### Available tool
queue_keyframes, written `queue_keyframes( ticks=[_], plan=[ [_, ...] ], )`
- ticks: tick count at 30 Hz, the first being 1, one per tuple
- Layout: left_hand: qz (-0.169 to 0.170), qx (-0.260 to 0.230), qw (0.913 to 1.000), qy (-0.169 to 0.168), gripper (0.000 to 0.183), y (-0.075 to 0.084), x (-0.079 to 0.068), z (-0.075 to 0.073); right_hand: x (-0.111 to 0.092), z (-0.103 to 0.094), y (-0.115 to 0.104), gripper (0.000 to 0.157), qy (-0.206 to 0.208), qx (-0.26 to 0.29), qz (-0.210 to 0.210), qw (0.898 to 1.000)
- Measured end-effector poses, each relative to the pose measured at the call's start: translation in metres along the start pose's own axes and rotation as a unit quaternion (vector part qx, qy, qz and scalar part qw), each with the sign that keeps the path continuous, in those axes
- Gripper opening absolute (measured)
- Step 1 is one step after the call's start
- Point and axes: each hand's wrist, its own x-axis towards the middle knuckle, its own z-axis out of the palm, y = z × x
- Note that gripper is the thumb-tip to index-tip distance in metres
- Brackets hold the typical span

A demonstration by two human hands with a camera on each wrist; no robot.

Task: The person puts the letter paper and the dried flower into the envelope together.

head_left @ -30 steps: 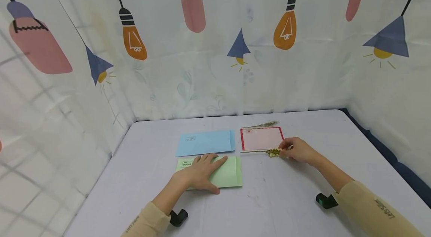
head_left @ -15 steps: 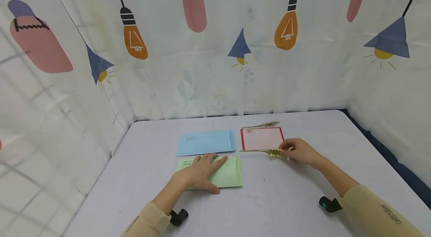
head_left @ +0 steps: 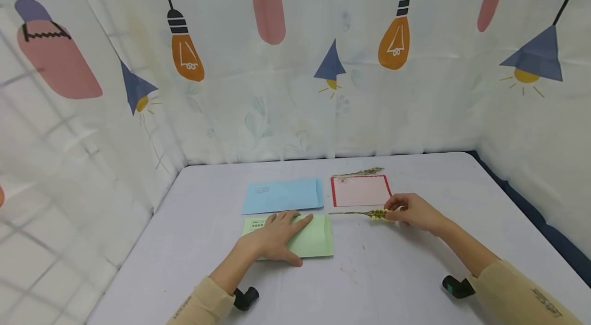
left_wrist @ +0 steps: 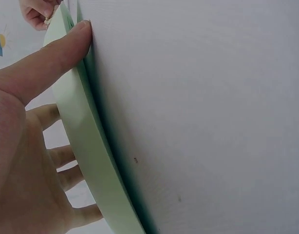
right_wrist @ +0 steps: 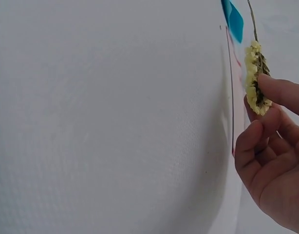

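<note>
A light green envelope (head_left: 318,238) lies at the middle of the table under my left hand (head_left: 277,240), which rests flat with fingers spread. In the left wrist view, the thumb lies across the near edge of the green envelope (left_wrist: 93,131). My right hand (head_left: 417,212) pinches a dried flower sprig (head_left: 377,215) by its pale yellow blossoms, the thin stem pointing left. The right wrist view shows the yellow blossoms (right_wrist: 252,80) between thumb and fingers. Just behind that sprig is a pale pink card with a red border (head_left: 361,191), its right edge near the fingers.
Behind the green envelope lies a blue envelope (head_left: 281,197). Another dried sprig (head_left: 357,173) lies along the back edge of the card. The table (head_left: 378,284) has a white cover, and a curtain printed with lamps (head_left: 295,109) stands behind it.
My right hand has drawn the flower sprig slightly toward me, off the card's front edge. The left hand stays on the green envelope.
</note>
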Motion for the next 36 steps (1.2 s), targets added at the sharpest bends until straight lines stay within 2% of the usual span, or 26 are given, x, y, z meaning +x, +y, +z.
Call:
queue_keyframes(
  ticks=[14,22,36],
  plan=[
    [-0.004,0.001,1.0000,-0.004,0.103,0.001,-0.001,-0.002,-0.004,0.001,-0.003,0.022,-0.034,-0.012,-0.015,0.999],
    [-0.004,-0.002,1.0000,-0.002,0.102,0.001,-0.002,-0.002,-0.004,0.003,-0.007,0.022,-0.039,-0.028,-0.016,0.999],
    [-0.003,0.003,1.0000,-0.002,0.103,0.001,-0.002,-0.001,-0.001,0.016,-0.013,0.022,-0.062,-0.013,-0.043,0.997]
  ],
)
